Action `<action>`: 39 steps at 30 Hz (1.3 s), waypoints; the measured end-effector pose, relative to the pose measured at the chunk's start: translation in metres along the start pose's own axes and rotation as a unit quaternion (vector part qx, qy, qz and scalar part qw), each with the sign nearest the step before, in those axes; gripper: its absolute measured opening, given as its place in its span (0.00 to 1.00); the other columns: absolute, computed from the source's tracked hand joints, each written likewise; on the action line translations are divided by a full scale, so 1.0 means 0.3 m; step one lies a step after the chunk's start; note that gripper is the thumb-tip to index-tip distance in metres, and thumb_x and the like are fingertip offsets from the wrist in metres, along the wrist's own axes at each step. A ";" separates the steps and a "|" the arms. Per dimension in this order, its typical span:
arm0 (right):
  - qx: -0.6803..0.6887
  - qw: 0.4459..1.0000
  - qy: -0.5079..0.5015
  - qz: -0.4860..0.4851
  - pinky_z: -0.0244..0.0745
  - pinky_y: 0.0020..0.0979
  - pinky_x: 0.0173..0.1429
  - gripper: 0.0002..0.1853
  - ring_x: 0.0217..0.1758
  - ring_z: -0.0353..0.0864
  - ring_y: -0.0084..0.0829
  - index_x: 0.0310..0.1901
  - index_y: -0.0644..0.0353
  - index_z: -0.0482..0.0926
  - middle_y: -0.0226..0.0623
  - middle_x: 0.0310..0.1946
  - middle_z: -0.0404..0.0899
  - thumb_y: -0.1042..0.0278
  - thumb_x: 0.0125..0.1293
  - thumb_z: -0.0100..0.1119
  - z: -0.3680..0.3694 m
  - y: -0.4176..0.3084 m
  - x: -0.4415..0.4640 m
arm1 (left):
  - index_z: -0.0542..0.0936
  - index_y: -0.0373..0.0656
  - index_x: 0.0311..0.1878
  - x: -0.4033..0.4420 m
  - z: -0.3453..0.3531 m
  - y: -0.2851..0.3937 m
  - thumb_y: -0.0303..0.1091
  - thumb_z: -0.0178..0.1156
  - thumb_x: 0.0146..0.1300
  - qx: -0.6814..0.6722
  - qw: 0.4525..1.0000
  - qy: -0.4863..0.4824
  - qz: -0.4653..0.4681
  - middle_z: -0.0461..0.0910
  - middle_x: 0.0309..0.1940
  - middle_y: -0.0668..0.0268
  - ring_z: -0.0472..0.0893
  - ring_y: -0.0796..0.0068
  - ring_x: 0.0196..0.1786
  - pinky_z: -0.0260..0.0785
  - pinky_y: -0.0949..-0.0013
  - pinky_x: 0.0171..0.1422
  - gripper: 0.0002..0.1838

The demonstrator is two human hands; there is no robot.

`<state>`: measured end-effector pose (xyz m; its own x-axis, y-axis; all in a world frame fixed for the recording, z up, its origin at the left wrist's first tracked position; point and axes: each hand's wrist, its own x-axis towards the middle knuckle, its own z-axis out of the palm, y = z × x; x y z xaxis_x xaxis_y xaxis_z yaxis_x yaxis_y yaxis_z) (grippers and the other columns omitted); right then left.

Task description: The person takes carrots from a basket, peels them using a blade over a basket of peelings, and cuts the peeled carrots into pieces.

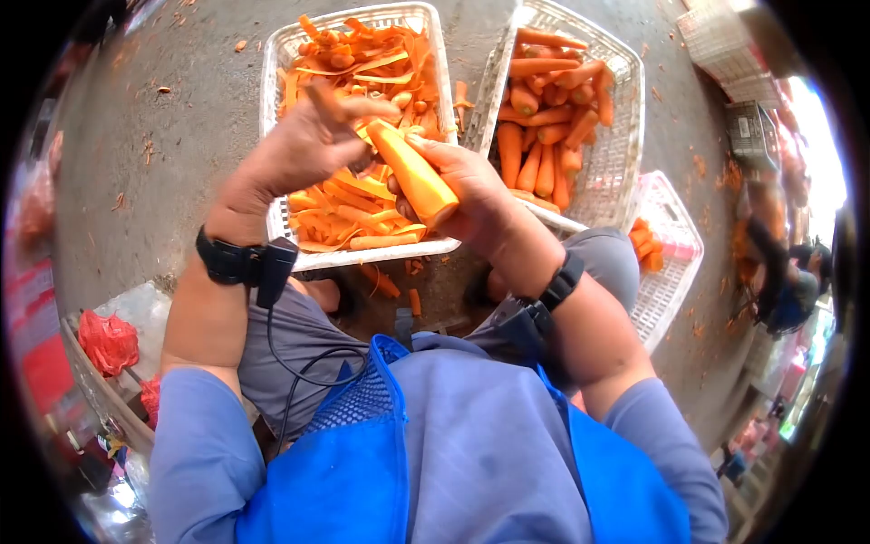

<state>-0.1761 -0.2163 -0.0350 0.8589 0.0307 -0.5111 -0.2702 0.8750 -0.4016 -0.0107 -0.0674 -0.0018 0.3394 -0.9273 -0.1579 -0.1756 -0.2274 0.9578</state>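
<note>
My right hand (467, 186) is closed around a peeled carrot (412, 172), with its thick end tilted down toward me. At the carrot's far end is my left hand (313, 150), blurred by motion, its fingers bent toward the thumb. What lies in those fingers is too smeared to make out. Below both hands stands a white plastic crate (358, 261), heaped with orange peelings (353, 213) and some carrots. To its right, a second white crate (616, 154) holds several whole carrots (548, 104).
A third crate (675, 272) with orange pieces stands by my right knee. Peel scraps (381, 281) lie on the ground between my feet. A red plastic bag (109, 343) rests in a container at left. A cable runs from my left wrist. More crates (725, 50) and a person (793, 281) are at far right.
</note>
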 end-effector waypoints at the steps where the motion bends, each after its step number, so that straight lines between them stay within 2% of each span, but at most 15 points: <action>1: -0.009 1.000 -0.006 0.019 0.84 0.34 0.41 0.19 0.39 0.86 0.37 0.57 0.69 0.75 0.46 0.42 0.83 0.60 0.78 0.51 0.006 0.001 -0.002 | 0.82 0.41 0.56 0.007 0.008 -0.047 0.16 0.55 0.63 0.116 0.991 -0.017 0.060 0.85 0.40 0.66 0.84 0.76 0.41 0.77 0.73 0.50 0.19; 3: -0.052 0.998 0.022 0.017 0.83 0.32 0.37 0.21 0.37 0.86 0.35 0.57 0.68 0.75 0.47 0.43 0.84 0.56 0.79 0.47 0.040 -0.010 -0.011 | 0.84 0.40 0.53 0.000 0.022 -0.042 0.21 0.63 0.61 0.088 0.995 -0.018 0.042 0.86 0.36 0.65 0.84 0.78 0.39 0.76 0.75 0.45 0.16; 6: -0.081 0.997 0.019 -0.002 0.80 0.27 0.31 0.27 0.31 0.84 0.31 0.59 0.64 0.76 0.49 0.47 0.85 0.46 0.80 0.41 0.029 -0.062 -0.012 | 0.84 0.36 0.51 -0.023 -0.004 -0.031 0.24 0.65 0.61 0.048 0.997 -0.009 -0.064 0.86 0.36 0.65 0.84 0.77 0.39 0.77 0.73 0.44 0.14; 10: -0.205 0.969 0.078 -0.117 0.76 0.23 0.37 0.37 0.35 0.86 0.27 0.55 0.63 0.79 0.42 0.43 0.86 0.30 0.75 0.43 0.040 -0.114 -0.032 | 0.83 0.34 0.49 -0.044 -0.010 -0.049 0.32 0.68 0.61 -0.098 0.982 -0.035 -0.156 0.86 0.34 0.64 0.85 0.76 0.36 0.77 0.73 0.41 0.15; 11: -0.306 0.934 0.079 -0.167 0.78 0.24 0.44 0.31 0.40 0.86 0.25 0.53 0.63 0.81 0.36 0.42 0.86 0.37 0.73 0.55 0.037 -0.117 -0.018 | 0.83 0.37 0.47 -0.054 0.024 -0.023 0.34 0.70 0.62 -0.157 0.971 -0.038 -0.175 0.85 0.31 0.68 0.84 0.79 0.34 0.76 0.75 0.38 0.14; 13: -0.376 0.884 0.013 -0.277 0.79 0.27 0.45 0.26 0.43 0.84 0.23 0.51 0.66 0.82 0.36 0.42 0.86 0.47 0.68 0.68 0.034 -0.058 0.001 | 0.83 0.39 0.46 -0.065 0.077 -0.038 0.35 0.70 0.64 -0.223 0.949 -0.083 -0.205 0.83 0.30 0.71 0.82 0.82 0.32 0.74 0.76 0.35 0.12; 14: -0.390 0.894 0.021 -0.220 0.79 0.29 0.49 0.22 0.45 0.83 0.23 0.51 0.67 0.82 0.35 0.42 0.86 0.56 0.65 0.72 0.052 -0.070 -0.019 | 0.84 0.41 0.45 -0.077 0.109 -0.049 0.36 0.69 0.65 -0.263 0.937 -0.092 -0.210 0.81 0.28 0.73 0.79 0.84 0.30 0.71 0.77 0.32 0.11; 17: -0.321 0.919 0.048 -0.222 0.78 0.27 0.45 0.17 0.40 0.82 0.21 0.48 0.68 0.82 0.35 0.38 0.85 0.62 0.66 0.65 0.086 -0.062 -0.024 | 0.83 0.42 0.47 -0.085 0.100 0.032 0.38 0.67 0.67 -0.109 0.962 -0.107 -0.226 0.82 0.29 0.72 0.78 0.85 0.28 0.68 0.80 0.30 0.12; 19: -0.253 0.951 0.041 -0.173 0.75 0.24 0.37 0.14 0.33 0.80 0.20 0.45 0.67 0.81 0.32 0.32 0.81 0.64 0.65 0.65 0.073 -0.076 -0.037 | 0.83 0.41 0.48 -0.099 0.042 0.045 0.38 0.66 0.68 -0.077 0.975 -0.007 -0.206 0.83 0.29 0.71 0.78 0.85 0.27 0.68 0.80 0.29 0.12; 21: -0.239 0.961 0.030 -0.138 0.73 0.23 0.32 0.12 0.27 0.78 0.20 0.43 0.66 0.79 0.31 0.29 0.79 0.67 0.62 0.65 0.066 -0.079 -0.048 | 0.83 0.41 0.47 -0.106 -0.018 0.023 0.39 0.66 0.69 -0.114 0.976 0.141 -0.120 0.84 0.31 0.70 0.77 0.87 0.26 0.66 0.82 0.28 0.12; 23: -0.281 0.953 0.013 -0.116 0.71 0.23 0.29 0.12 0.24 0.76 0.20 0.42 0.65 0.78 0.31 0.27 0.77 0.70 0.59 0.63 0.069 -0.062 -0.050 | 0.81 0.42 0.50 -0.083 -0.081 -0.002 0.34 0.63 0.71 -0.197 0.963 0.183 -0.013 0.84 0.35 0.68 0.76 0.88 0.28 0.64 0.84 0.28 0.09; 26: -0.321 0.943 -0.029 -0.085 0.69 0.22 0.27 0.14 0.22 0.75 0.20 0.44 0.64 0.76 0.30 0.25 0.75 0.71 0.57 0.63 0.069 -0.039 -0.050 | 0.81 0.42 0.48 -0.078 -0.058 0.019 0.34 0.63 0.72 -0.219 0.963 0.159 0.001 0.83 0.36 0.69 0.75 0.88 0.28 0.64 0.85 0.28 0.08; 29: -0.294 0.955 -0.040 -0.025 0.64 0.21 0.21 0.14 0.20 0.71 0.19 0.48 0.64 0.73 0.29 0.24 0.73 0.73 0.60 0.60 0.075 -0.016 -0.054 | 0.82 0.43 0.47 -0.062 -0.044 0.012 0.34 0.63 0.70 -0.158 0.986 0.050 -0.011 0.81 0.32 0.72 0.74 0.88 0.26 0.64 0.84 0.28 0.07; 33: -0.220 0.975 -0.036 -0.011 0.60 0.21 0.19 0.08 0.17 0.65 0.18 0.45 0.64 0.74 0.27 0.22 0.69 0.75 0.66 0.54 0.054 -0.027 -0.068 | 0.82 0.40 0.47 -0.025 -0.150 -0.078 0.31 0.63 0.71 -0.192 0.953 0.234 0.002 0.80 0.32 0.71 0.72 0.89 0.26 0.61 0.85 0.27 0.06; 39: -0.285 0.958 0.010 -0.033 0.61 0.21 0.20 0.07 0.19 0.67 0.17 0.44 0.61 0.75 0.27 0.21 0.71 0.77 0.66 0.50 0.073 -0.029 -0.105 | 0.83 0.41 0.47 -0.034 -0.122 -0.052 0.32 0.65 0.70 -0.182 0.956 0.231 -0.006 0.81 0.31 0.70 0.71 0.89 0.24 0.61 0.86 0.25 0.08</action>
<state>-0.1912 -0.2144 0.0013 0.8754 -0.0292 -0.4826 -0.4145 0.4685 -0.7802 0.0223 -0.0435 -0.0065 0.7258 -0.6761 -0.1266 0.1353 -0.0402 0.9900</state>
